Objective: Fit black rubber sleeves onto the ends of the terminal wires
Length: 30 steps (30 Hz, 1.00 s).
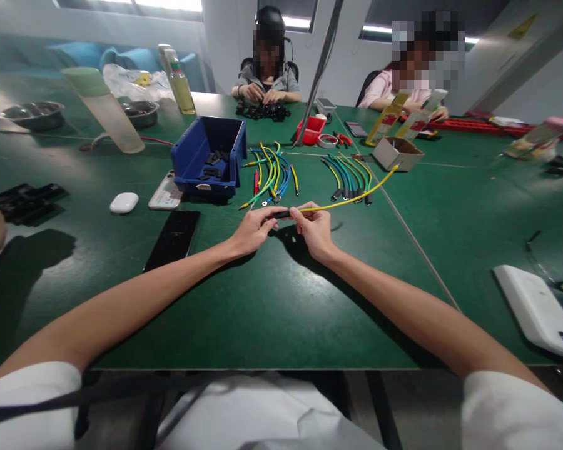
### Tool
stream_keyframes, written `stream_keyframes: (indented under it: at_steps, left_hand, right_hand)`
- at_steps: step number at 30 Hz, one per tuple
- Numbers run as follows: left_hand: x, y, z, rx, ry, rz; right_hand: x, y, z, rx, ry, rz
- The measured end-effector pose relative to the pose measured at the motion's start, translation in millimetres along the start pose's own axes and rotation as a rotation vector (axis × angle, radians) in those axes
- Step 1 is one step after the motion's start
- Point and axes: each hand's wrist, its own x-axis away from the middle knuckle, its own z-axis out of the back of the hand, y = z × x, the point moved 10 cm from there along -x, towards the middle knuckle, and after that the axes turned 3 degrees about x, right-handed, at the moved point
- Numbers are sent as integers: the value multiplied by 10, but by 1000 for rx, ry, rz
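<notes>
A yellow wire (pixel 363 197) runs up and to the right from my hands, its far end in the air near a small cardboard box. My left hand (pixel 254 231) is closed around a black sleeve (pixel 281 214) at the wire's near end. Close beside it, my right hand (pixel 316 232) pinches the wire where it meets the sleeve. Beyond my hands lies a loose bunch of yellow, green and blue wires (pixel 274 175). To its right, several wires with black sleeved ends (pixel 349 178) lie in a row. Black pieces rest in a blue bin (pixel 204 189).
A black phone (pixel 172 240), another phone (pixel 166 192) and a white case (pixel 124 203) lie left. The cardboard box (pixel 396 156) and a red container (pixel 310 130) stand farther back. A white device (pixel 537 309) is at right. Two people sit across the table.
</notes>
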Motion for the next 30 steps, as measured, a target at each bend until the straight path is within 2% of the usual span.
stream_keyframes:
  at_steps: [14, 20, 25, 30]
  left_hand:
    - [-2, 12, -16, 34, -22, 10]
    - [3, 6, -14, 117, -11, 38]
    - [7, -29, 30, 213, 47, 77]
    - [6, -100, 81, 244, 114, 115]
  right_hand:
    - [13, 7, 9, 5, 16, -26]
    - [19, 27, -42, -23, -53, -63]
    - [18, 38, -108, -78, -126, -62]
    - [2, 49, -51, -137, -64, -49]
